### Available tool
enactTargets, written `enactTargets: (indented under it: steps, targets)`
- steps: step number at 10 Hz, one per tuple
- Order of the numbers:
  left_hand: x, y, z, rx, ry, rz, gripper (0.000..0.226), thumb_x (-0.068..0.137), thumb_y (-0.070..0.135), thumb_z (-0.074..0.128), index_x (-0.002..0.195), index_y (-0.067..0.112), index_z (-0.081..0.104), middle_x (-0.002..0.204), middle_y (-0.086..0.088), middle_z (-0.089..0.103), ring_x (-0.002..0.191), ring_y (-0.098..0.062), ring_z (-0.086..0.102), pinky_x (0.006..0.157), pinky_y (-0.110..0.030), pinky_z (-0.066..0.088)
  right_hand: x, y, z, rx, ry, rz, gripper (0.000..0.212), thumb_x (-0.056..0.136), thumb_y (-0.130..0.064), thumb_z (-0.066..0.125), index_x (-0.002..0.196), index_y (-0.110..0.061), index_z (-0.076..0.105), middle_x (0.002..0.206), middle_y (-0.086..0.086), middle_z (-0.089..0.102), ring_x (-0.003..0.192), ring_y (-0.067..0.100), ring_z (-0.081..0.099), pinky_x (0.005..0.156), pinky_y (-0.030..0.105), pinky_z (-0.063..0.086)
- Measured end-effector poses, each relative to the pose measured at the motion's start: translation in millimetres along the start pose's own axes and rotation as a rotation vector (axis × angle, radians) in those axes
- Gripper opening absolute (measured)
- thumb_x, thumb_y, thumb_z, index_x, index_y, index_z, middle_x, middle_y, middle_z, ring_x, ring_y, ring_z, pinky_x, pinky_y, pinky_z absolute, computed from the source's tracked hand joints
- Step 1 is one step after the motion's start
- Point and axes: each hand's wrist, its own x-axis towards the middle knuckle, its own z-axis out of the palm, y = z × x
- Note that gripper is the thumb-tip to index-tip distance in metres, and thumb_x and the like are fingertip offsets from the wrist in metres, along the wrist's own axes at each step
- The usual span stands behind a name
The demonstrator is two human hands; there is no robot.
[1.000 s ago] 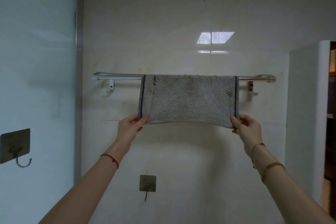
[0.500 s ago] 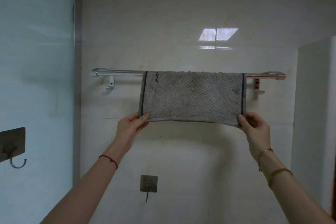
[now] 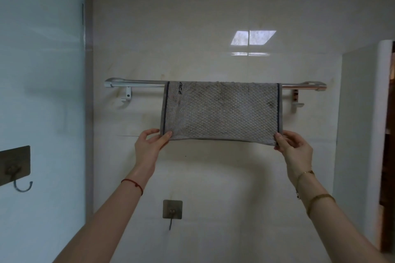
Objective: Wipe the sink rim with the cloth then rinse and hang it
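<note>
The cloth [image 3: 222,110] is draped over the towel rail [image 3: 136,83], sitting toward the rail's right half, so the hanging step is looking like the one in hand. The left hand [image 3: 149,144] is pinching the lower left corner below the rail, fingers clamped on the hem; the right hand [image 3: 296,148] is gripping the lower right corner likewise. The bottom edge is dipping slightly on the right. The next move is probably calling for a small levelling tug, then letting both corners go.
</note>
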Motion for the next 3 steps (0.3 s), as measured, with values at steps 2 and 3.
enactTargets:
  steps: [2,3]
  targets:
    - [-18,6,-12,0.018,-0.015,-0.059,0.035,0.086,0.013,0.075,0.119,0.007,0.063,0.112,-0.015,0.072,0.095,-0.019,0.070,0.086,-0.026,0.056,-10,-9,-15,0.028,-0.079,0.080,0.024,0.089,-0.003,0.062,0.112,0.001,0.061,0.092,0.009,0.067,0.083,0.020,0.064,0.071,0.023,0.058]
    - [-38,11,-53,-0.002,0.076,-0.006,0.027,0.094,0.011,0.065,0.120,0.011,0.062,0.112,-0.006,0.073,0.102,-0.021,0.070,0.096,-0.035,0.054,-17,-19,-42,0.005,-0.027,0.011,0.021,0.089,-0.007,0.063,0.110,-0.006,0.065,0.096,0.003,0.070,0.085,0.017,0.065,0.075,0.022,0.057]
